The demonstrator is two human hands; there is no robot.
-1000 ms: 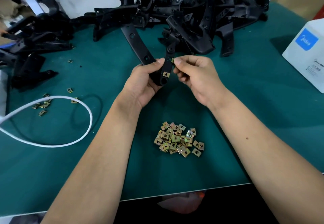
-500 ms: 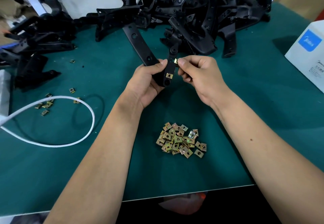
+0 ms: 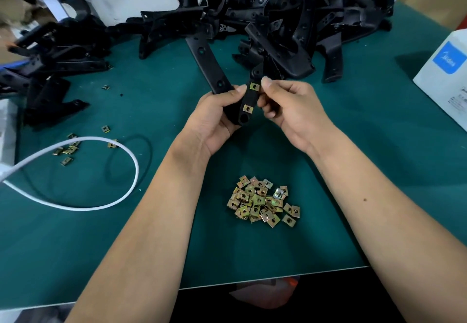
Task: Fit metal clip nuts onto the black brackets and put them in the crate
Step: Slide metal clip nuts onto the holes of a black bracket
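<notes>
My left hand (image 3: pixel 214 118) grips a V-shaped black bracket (image 3: pixel 216 70) at its bend, above the green table. Two brass clip nuts sit on its right arm: an upper one (image 3: pixel 254 86) and a lower one (image 3: pixel 248 108). My right hand (image 3: pixel 288 105) pinches that arm's edge beside the upper nut, thumb tip touching it. A heap of loose clip nuts (image 3: pixel 262 201) lies on the table between my forearms. No crate is in view.
A large pile of black brackets (image 3: pixel 290 19) fills the back of the green table (image 3: pixel 379 146), with more brackets (image 3: pixel 50 65) at the left. A white cable loop (image 3: pixel 101 196) and several stray nuts (image 3: pixel 67 149) lie left. A white box (image 3: pixel 444 75) stands at the right edge.
The clip nut pinched in my right hand has gone onto the bracket arm and now sits flat above the lower nut. My left hand still holds the bracket.
</notes>
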